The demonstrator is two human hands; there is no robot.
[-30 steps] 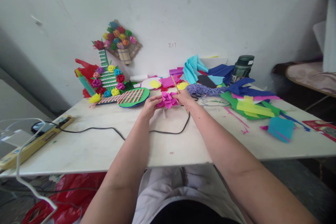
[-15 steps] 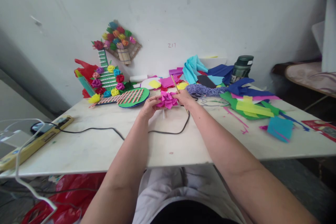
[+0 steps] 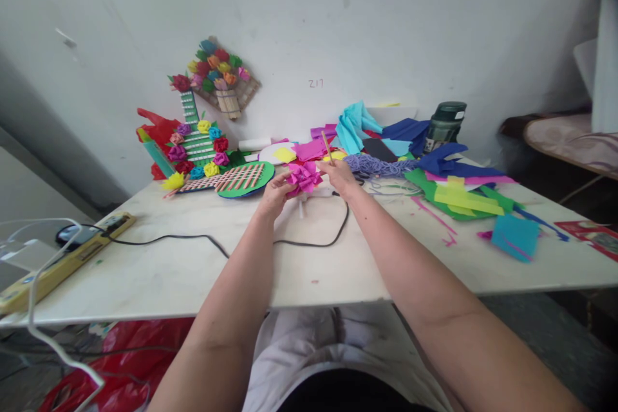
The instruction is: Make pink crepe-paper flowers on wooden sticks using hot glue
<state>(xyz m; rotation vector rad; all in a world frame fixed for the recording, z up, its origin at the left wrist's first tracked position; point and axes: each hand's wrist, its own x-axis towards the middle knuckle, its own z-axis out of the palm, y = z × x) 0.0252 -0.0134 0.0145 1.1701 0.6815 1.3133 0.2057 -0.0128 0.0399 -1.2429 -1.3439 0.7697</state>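
Left hand: the left hand (image 3: 276, 196) pinches the left edge of a bright pink, ruffled paper flower (image 3: 303, 178) between its fingers.
Flower: between both hands, rightward of the left fingers; roundish, no clear long axis.
Stick: a thin, straw-coloured stick (image 3: 327, 147) rises from the right fingers, long axis steep, top leaning left.
Nearer hand: the right hand (image 3: 339, 177) pinches the stick, fingertips just beside the flower's right edge; contact there, I cannot tell.
Worktop: pale, smooth worktop (image 3: 168, 277) below the fingers; left of them, a green guitar-shaped board (image 3: 244, 179); right, tangled violet yarn (image 3: 381, 166).
Room: plain whitish wall (image 3: 338, 19) beyond the fingers.
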